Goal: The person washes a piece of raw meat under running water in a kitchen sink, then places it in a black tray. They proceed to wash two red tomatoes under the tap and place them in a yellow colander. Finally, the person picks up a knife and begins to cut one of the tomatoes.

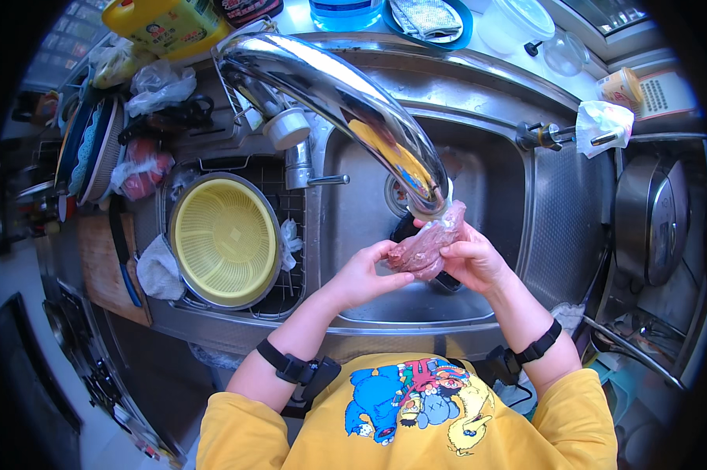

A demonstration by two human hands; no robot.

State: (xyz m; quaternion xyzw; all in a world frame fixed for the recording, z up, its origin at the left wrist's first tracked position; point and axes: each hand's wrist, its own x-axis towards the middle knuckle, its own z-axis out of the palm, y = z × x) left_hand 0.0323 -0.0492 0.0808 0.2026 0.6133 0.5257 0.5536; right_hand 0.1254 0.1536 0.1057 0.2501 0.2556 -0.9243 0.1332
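A piece of raw meat (427, 249), pink with a whitish edge, is held between both hands over the right basin of a stainless steel sink (359, 176). My left hand (365, 273) grips its left end, thumb and fingers pinching it. On the other side, my right hand (471, 255) holds it with the thumb on top. The chrome faucet spout (353, 111) arches over, its mouth just above the meat's upper end. Whether water runs is hard to tell. Beneath the meat a dark object (406, 226) in the basin is mostly hidden.
A yellow plastic colander (227, 238) sits in a metal bowl over the left basin's wire rack (292, 205). Further left, a knife (121, 247) lies on a wooden cutting board (89, 252) beside a white cloth (159, 270). A rice cooker (641, 217) stands at the right.
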